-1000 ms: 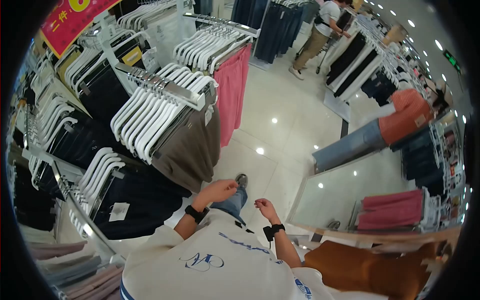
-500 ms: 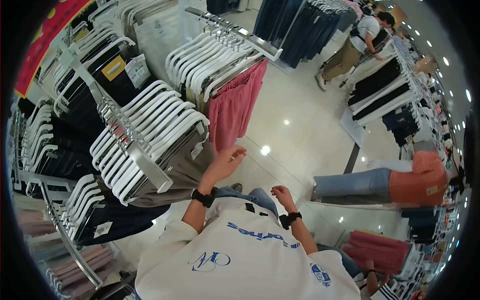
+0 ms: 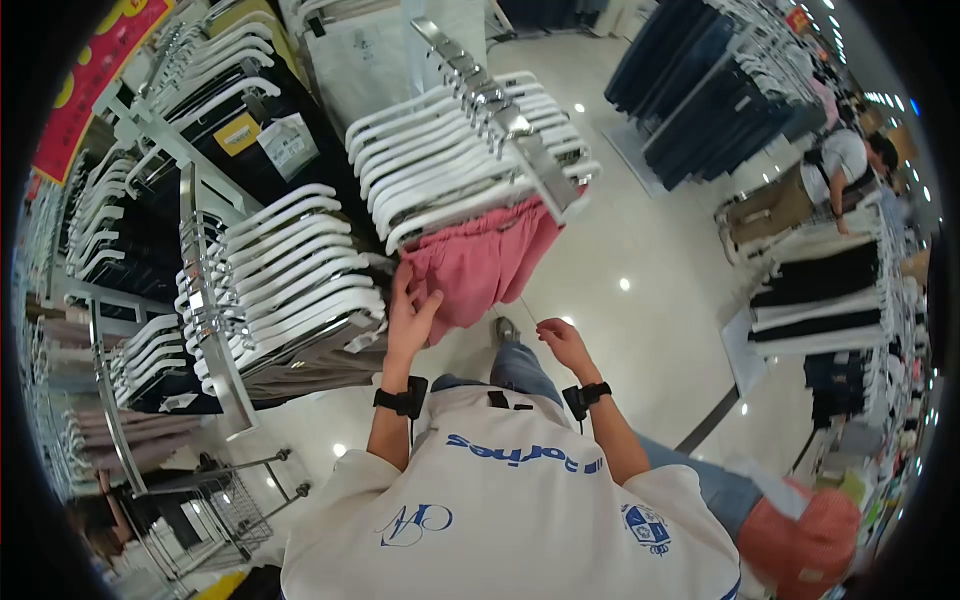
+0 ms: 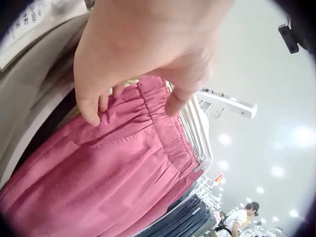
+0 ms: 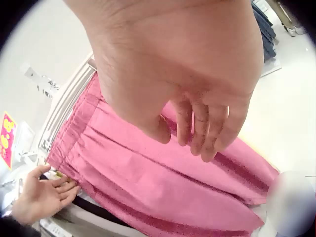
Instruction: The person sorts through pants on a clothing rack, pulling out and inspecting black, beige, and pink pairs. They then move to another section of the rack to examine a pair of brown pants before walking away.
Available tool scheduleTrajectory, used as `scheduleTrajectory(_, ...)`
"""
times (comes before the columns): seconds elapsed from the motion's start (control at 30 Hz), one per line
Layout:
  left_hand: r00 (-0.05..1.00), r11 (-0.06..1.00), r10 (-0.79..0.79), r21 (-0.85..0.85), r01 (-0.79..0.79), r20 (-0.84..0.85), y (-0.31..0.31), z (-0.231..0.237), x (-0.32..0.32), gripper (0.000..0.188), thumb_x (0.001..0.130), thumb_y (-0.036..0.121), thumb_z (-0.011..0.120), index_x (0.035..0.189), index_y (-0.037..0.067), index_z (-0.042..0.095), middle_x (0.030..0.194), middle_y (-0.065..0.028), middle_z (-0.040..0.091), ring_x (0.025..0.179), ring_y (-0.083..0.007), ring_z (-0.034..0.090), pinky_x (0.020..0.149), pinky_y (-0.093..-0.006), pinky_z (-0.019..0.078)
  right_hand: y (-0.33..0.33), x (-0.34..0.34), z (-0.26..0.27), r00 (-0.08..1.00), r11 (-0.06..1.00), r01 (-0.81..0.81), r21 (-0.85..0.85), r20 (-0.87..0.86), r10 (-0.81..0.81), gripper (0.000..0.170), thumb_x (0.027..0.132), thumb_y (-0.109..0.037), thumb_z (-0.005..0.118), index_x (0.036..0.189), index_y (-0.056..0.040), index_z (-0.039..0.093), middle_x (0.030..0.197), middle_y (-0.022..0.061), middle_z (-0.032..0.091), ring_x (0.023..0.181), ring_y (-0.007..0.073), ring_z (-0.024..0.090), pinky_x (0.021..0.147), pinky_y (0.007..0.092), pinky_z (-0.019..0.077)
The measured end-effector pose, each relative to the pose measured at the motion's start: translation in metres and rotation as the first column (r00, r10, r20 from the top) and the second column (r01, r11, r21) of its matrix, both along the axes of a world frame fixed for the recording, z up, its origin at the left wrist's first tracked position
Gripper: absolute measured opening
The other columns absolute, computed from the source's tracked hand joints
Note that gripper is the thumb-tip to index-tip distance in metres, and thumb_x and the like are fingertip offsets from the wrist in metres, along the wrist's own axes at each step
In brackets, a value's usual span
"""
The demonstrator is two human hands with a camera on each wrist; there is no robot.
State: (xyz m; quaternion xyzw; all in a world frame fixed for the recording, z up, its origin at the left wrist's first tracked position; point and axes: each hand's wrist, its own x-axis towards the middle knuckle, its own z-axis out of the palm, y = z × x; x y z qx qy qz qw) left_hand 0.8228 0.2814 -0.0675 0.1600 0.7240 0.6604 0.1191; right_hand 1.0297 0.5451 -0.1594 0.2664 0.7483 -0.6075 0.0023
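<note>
Pink trousers (image 3: pixel 487 262) touch my relaxed left hand (image 3: pixel 405 325), seemingly a reaching step, my right hand (image 3: pixel 567 345) loose and empty; gripping calls for a firmer pinch.

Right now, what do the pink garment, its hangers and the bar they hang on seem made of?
Pink garment: woven fabric, perhaps cotton or a blend, matte; it creases softly and gathers at the waistband.
Hangers: probably plastic, smooth and white with a slight sheen, though coated metal is possible.
Bar: likely polished or chromed metal, judging by its bright silvery reflections.
</note>
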Motion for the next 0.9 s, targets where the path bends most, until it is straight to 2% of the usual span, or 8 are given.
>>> scheduleTrajectory(0.1,0.953,0.944,0.303,0.13,-0.302,0.01,0.03,0.011,-0.001,0.076,0.086,0.014,0.07,0.149,0.002,0.028,0.148,-0.0183,0.037,0.133,-0.0267,0.041,0.106,-0.0374,0.0394,0.067,-0.03,0.009,0.998,0.999,-0.013,0.031,-0.064,0.015,0.021,0.092,-0.014,0.06,0.106,-0.0002,0.065,0.095,0.0079,0.07,0.086,0.0154,0.067,0.079,0.028,0.0516)
scheduleTrajectory(0.13,0.939,0.938,0.342,0.073,-0.34,-0.022,0.032,0.01,-0.007,0.075,0.087,0.016,0.069,0.149,0.002,0.028,0.147,-0.0175,0.039,0.131,-0.0247,0.043,0.103,-0.0347,0.0411,0.088,-0.04,0.012,0.995,1.0,0.0,0.02,-0.1,0.002,0.021,0.091,-0.013,0.061,0.108,-0.0008,0.064,0.096,0.0072,0.069,0.087,0.0153,0.066,0.08,0.0279,0.0511)
scheduleTrajectory(0.23,0.965,0.967,0.241,0.056,-0.248,0.1,0.037,0.018,-0.023,0.054,0.09,0.019,0.066,0.136,0.0,0.044,0.125,-0.0122,0.057,0.11,-0.0171,0.056,0.094,-0.0305,0.0447,0.139,-0.073,0.026,0.981,1.0,0.016,0.017,-0.191,-0.013,0.025,0.09,-0.011,0.061,0.114,-0.0017,0.061,0.104,0.0071,0.067,0.095,0.0156,0.064,0.083,0.028,0.05)
scheduleTrajectory(0.47,0.883,0.886,0.464,-0.034,-0.462,0.067,0.072,0.036,-0.002,0.037,0.092,0.018,0.064,0.122,0.0,0.054,0.1,-0.003,0.061,0.083,-0.0089,0.053,0.074,-0.0253,0.0444,0.176,-0.14,0.071,0.893,0.997,-0.055,-0.047,-0.45,0.028,0.045,0.089,-0.005,0.061,0.132,-0.0001,0.05,0.132,0.0114,0.055,0.122,0.02,0.053,0.091,0.0315,0.0485)
scheduleTrajectory(0.53,0.82,0.843,0.538,-0.144,-0.518,0.195,0.08,0.038,0.012,0.028,0.092,0.016,0.064,0.114,0.001,0.058,0.093,0.0005,0.061,0.078,-0.0079,0.052,0.071,-0.0239,0.0426,0.18,-0.152,0.073,0.89,0.985,-0.135,-0.104,-0.449,0.074,0.046,0.088,-0.004,0.06,0.132,0.0008,0.049,0.131,0.0116,0.056,0.121,0.0197,0.054,0.092,0.0315,0.048)
scheduleTrajectory(0.67,0.814,0.841,0.536,-0.064,-0.537,0.225,0.092,0.03,0.032,0.025,0.09,0.016,0.065,0.111,0.002,0.06,0.09,0.0015,0.06,0.079,-0.0073,0.053,0.07,-0.0233,0.0428,0.185,-0.163,0.079,0.881,0.878,-0.358,-0.318,-0.425,0.206,0.045,0.086,-0.001,0.057,0.131,0.0023,0.05,0.125,0.0112,0.058,0.115,0.0183,0.057,0.094,0.0307,0.0463)
scheduleTrajectory(0.83,0.82,0.846,0.533,-0.143,-0.514,0.206,0.093,0.027,0.043,0.026,0.09,0.015,0.065,0.111,0.001,0.06,0.092,0.0004,0.061,0.08,-0.0078,0.054,0.071,-0.0238,0.0439,0.193,-0.162,0.084,0.841,0.866,-0.418,-0.275,-0.478,0.255,0.043,0.085,-0.001,0.056,0.127,0.0025,0.052,0.117,0.0093,0.061,0.105,0.0165,0.059,0.093,0.0301,0.0466)
scheduleTrajectory(0.9,0.83,0.859,0.511,-0.153,-0.488,0.222,0.094,0.025,0.048,0.035,0.09,0.016,0.064,0.121,0.0,0.06,0.107,-0.0018,0.064,0.096,-0.0108,0.056,0.086,-0.0261,0.0428,0.197,-0.156,0.09,0.84,0.861,-0.426,-0.277,-0.475,0.262,0.041,0.085,-0.002,0.056,0.126,0.0026,0.053,0.114,0.0086,0.062,0.102,0.0159,0.06,0.091,0.0298,0.0471)
